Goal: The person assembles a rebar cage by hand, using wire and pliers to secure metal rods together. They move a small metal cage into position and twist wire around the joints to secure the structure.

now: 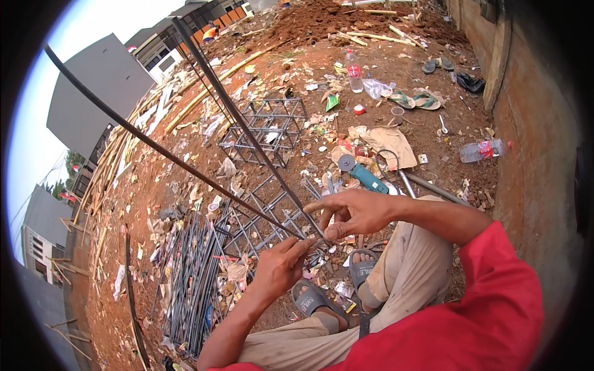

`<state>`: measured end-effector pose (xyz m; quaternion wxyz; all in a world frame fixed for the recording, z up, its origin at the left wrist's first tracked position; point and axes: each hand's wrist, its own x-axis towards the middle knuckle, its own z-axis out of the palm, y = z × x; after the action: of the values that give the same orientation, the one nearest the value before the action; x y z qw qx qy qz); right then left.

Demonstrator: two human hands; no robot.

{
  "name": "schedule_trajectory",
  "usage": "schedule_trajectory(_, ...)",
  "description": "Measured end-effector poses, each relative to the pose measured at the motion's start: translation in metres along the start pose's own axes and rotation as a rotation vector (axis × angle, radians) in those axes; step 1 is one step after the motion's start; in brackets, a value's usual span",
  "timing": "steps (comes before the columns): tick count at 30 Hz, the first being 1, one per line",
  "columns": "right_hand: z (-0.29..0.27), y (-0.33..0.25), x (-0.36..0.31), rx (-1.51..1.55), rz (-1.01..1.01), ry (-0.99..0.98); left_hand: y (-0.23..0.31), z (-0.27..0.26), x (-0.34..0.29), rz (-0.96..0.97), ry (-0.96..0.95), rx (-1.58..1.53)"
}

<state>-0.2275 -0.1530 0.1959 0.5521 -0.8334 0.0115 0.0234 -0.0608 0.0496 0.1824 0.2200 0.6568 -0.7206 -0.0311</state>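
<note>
Two long dark steel rods slant up and to the left from the spot between my hands. My left hand is closed at the lower end of the nearer rod, its fingers bent over and hiding the grip. My right hand is just beside the other rod's lower end, index finger stretched out and thumb apart from it. Beyond and under the hands lie welded-looking square steel frames. A pile of cut steel bars lies left of my feet.
A teal angle grinder lies beyond my right hand, near a metal pipe. Plastic bottles, flip-flops and litter cover the dirt. A wall stands at right; bamboo poles lie at left. A person is far off.
</note>
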Motion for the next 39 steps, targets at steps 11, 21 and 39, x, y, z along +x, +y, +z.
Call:
schedule_trajectory(11,0.020,0.004,0.004,0.455,-0.194,0.143,0.019,0.007,0.005,-0.475,-0.004,-0.992)
schedule_trajectory(21,0.021,0.005,0.001,0.259,-0.166,0.305,0.028,0.021,0.016,-0.170,-0.050,-0.514)
schedule_trajectory(39,0.017,0.004,-0.007,-0.059,-0.243,0.349,0.026,0.024,0.013,-0.150,-0.065,-0.550)
